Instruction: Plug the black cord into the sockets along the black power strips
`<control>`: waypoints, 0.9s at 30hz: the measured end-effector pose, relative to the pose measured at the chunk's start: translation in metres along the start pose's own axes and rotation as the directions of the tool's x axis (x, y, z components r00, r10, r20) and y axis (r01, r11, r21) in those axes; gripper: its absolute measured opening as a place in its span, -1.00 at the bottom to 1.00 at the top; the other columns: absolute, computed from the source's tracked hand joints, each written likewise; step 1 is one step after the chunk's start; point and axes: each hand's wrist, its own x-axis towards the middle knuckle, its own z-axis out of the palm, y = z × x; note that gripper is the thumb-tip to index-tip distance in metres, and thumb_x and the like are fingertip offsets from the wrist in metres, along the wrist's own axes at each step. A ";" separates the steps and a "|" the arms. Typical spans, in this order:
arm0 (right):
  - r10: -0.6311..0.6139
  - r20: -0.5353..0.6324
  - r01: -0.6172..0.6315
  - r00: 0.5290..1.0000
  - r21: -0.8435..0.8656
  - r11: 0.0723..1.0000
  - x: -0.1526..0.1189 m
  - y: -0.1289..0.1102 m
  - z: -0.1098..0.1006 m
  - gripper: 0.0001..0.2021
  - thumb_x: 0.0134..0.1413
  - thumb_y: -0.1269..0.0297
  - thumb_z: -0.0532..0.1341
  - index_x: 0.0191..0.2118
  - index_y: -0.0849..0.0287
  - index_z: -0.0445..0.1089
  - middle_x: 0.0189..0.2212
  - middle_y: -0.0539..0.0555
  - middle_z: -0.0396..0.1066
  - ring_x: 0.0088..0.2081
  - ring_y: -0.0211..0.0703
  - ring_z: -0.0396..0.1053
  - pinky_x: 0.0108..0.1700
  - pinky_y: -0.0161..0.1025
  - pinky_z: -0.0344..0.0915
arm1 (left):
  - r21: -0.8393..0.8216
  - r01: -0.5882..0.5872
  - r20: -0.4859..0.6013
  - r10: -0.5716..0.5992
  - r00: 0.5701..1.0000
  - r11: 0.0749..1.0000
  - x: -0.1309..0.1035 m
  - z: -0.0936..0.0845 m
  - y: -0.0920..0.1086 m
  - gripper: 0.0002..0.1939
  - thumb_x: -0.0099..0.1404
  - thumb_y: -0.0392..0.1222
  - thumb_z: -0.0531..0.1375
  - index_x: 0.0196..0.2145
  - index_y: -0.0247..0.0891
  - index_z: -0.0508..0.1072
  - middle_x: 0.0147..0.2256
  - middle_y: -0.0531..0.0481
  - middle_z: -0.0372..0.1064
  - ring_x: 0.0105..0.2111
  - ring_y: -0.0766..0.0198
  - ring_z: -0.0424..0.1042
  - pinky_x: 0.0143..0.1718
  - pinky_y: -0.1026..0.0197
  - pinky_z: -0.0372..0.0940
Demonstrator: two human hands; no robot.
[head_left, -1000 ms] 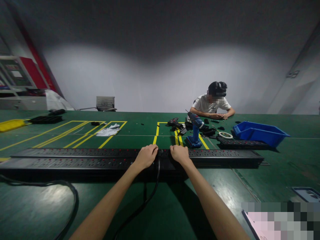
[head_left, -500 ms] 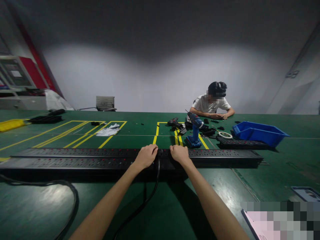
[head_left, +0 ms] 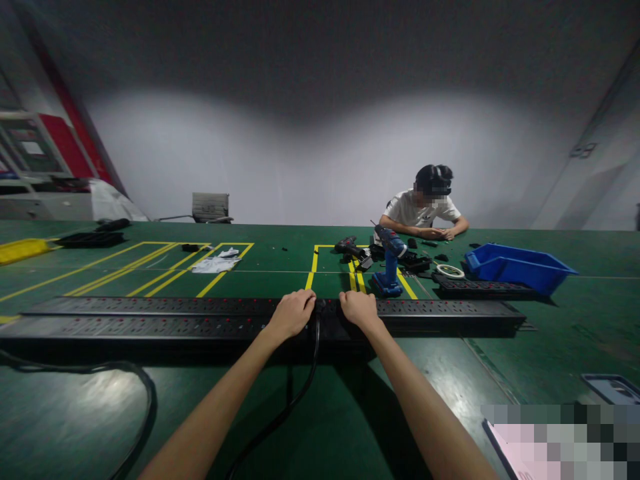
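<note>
Two long black power strips lie side by side across the green table. The nearer power strip [head_left: 165, 327] has rows of sockets with small red marks. The farther power strip [head_left: 450, 309] extends further right. My left hand [head_left: 294, 312] is closed over the strips, its fingers curled on their far side and partly hidden. My right hand [head_left: 359, 308] is closed in the same way a short gap to the right, fingertips hidden. Between them a black cable [head_left: 316, 353] bends down toward me from a dark fitting.
A blue cordless drill [head_left: 387, 263] stands beyond the strips, near another drill [head_left: 350, 247], loose black parts and a tape roll [head_left: 450, 270]. A blue bin [head_left: 520, 263] is at right. White papers [head_left: 216, 262] lie left of centre. A person [head_left: 425, 207] sits opposite.
</note>
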 end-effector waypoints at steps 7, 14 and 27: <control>0.003 -0.005 -0.003 1.000 -0.015 1.000 -0.002 0.000 0.000 -0.48 0.26 0.11 -0.18 -0.23 0.28 0.47 -0.22 0.33 0.47 -0.13 0.14 0.39 -0.03 0.04 0.04 | 0.017 -0.004 -0.002 0.004 1.000 1.000 0.001 0.002 -0.002 -0.70 0.39 -0.10 -0.08 -0.15 -0.19 0.40 -0.21 -0.07 0.43 -0.17 0.18 0.39 -0.06 0.14 0.19; 0.010 -0.001 -0.010 1.000 -0.021 1.000 -0.002 -0.002 -0.001 -0.47 0.27 0.10 -0.18 -0.21 0.28 0.47 -0.21 0.34 0.47 -0.12 0.14 0.39 -0.03 0.02 0.04 | 0.007 -0.014 -0.009 0.014 1.000 1.000 0.000 0.002 -0.002 -0.70 0.39 -0.10 -0.08 -0.14 -0.18 0.40 -0.22 -0.06 0.43 -0.17 0.19 0.40 -0.05 0.14 0.20; 0.011 0.011 -0.011 1.000 -0.006 1.000 -0.003 -0.002 -0.004 -0.48 0.27 0.11 -0.17 -0.21 0.28 0.47 -0.21 0.33 0.47 -0.12 0.12 0.39 -0.01 0.02 0.04 | -0.002 0.003 0.006 -0.003 1.000 1.000 -0.001 -0.003 0.003 -0.70 0.40 -0.11 -0.08 -0.14 -0.20 0.40 -0.19 -0.08 0.43 -0.16 0.17 0.39 -0.04 0.12 0.19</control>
